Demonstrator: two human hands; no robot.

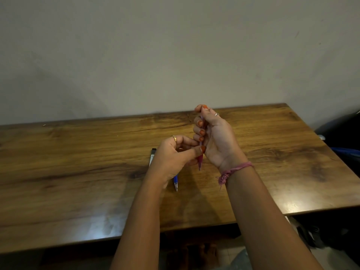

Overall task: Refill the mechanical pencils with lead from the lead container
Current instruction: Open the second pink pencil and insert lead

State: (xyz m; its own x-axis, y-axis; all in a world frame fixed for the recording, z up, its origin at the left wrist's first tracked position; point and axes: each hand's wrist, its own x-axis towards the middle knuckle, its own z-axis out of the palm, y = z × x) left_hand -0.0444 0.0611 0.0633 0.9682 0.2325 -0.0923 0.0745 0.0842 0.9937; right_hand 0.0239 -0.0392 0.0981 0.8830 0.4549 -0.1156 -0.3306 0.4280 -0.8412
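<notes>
Pencil (pixel 200 161), pink, held near-upright above tabletop (pixel 78 172), tip down. Head view: right hand (pixel 211 137) wraps barrel, thumb atop the cap end, prob. to steady or click it. Left hand (pixel 173 154) pinches lower barrel w/ thumb & fingers, likely guiding. Blue pencil (pixel 176 183) and lead case (pixel 152 156) lie on tabletop beside left hand, within reach for next refill.

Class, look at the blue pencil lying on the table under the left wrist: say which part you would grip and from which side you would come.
Grip the blue pencil on its barrel just above the metal tip, coming from the right and above. It lies flat on the table, tip toward the person, and the left hand covers its far end, so only the near part is free.
</notes>
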